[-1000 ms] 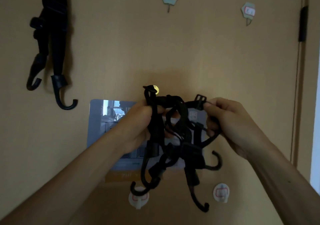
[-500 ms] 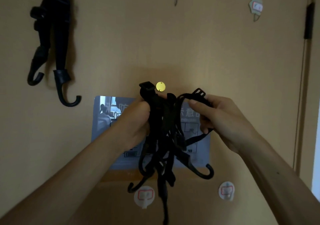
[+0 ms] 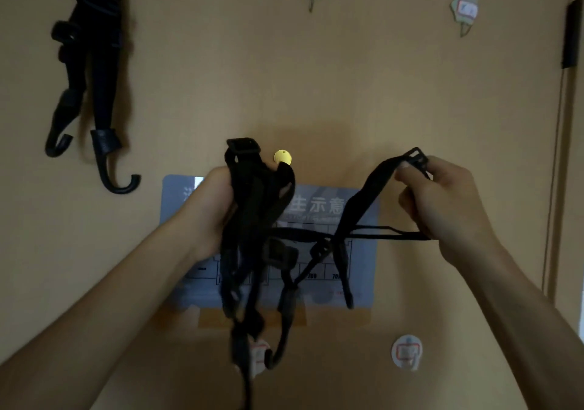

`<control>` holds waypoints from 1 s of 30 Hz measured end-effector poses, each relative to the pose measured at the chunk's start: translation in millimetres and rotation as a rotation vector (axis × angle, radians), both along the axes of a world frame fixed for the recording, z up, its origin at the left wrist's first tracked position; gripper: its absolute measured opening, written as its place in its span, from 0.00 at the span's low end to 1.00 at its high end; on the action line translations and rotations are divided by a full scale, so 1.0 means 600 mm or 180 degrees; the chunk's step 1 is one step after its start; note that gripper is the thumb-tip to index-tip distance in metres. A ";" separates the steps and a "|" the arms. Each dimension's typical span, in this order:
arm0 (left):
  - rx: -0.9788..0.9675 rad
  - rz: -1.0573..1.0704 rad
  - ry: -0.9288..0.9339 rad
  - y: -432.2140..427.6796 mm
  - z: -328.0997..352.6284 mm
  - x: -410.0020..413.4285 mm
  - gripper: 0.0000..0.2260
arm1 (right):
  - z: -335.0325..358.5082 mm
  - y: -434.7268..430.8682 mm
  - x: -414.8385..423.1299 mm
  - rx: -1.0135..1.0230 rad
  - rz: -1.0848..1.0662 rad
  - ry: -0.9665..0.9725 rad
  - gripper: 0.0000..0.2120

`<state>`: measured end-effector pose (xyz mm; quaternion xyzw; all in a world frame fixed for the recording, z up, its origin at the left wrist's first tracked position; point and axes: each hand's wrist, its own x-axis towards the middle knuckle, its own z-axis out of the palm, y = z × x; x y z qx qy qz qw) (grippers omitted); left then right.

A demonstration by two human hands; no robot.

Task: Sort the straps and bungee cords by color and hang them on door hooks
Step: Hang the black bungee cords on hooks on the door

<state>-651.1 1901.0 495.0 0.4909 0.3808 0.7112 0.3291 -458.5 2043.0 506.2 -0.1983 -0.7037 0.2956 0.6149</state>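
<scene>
At a door, the left hand is gripping the black bundle while the right hand is pinching one strap in its fingers, best drawn out slowly against snags.

Both my forearms reach up from the lower corners. My left hand is fisted around a bundle of black straps; my right hand, held apart, pinches one buckle end in its fingertips.
</scene>
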 end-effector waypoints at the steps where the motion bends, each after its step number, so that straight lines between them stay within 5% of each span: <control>1: 0.0025 -0.0068 -0.0127 0.002 -0.001 -0.006 0.10 | -0.003 0.004 0.003 0.0084 -0.0024 -0.0081 0.13; 10: 0.0021 -0.0063 0.0012 0.022 -0.004 0.039 0.10 | -0.008 -0.026 -0.003 -0.0273 0.1624 -0.0357 0.11; 18: -0.0058 0.0987 0.0732 0.043 0.001 0.078 0.08 | -0.021 -0.036 -0.024 -0.0201 0.1923 -0.0868 0.12; 23: -0.0204 0.1304 0.0872 0.047 -0.002 0.087 0.09 | -0.029 -0.020 -0.027 0.0300 0.0892 -0.1130 0.14; 25: -0.0234 0.1372 0.0889 0.050 -0.003 0.088 0.08 | -0.028 -0.022 -0.024 -0.0252 0.1420 -0.1008 0.08; 27: -0.0264 0.1407 0.0917 0.052 -0.005 0.087 0.07 | -0.025 -0.026 -0.018 -0.0807 0.2081 -0.0761 0.15; 30: -0.0290 0.1380 0.0984 0.052 -0.005 0.093 0.07 | -0.023 -0.027 -0.014 -0.0466 0.2218 -0.0979 0.12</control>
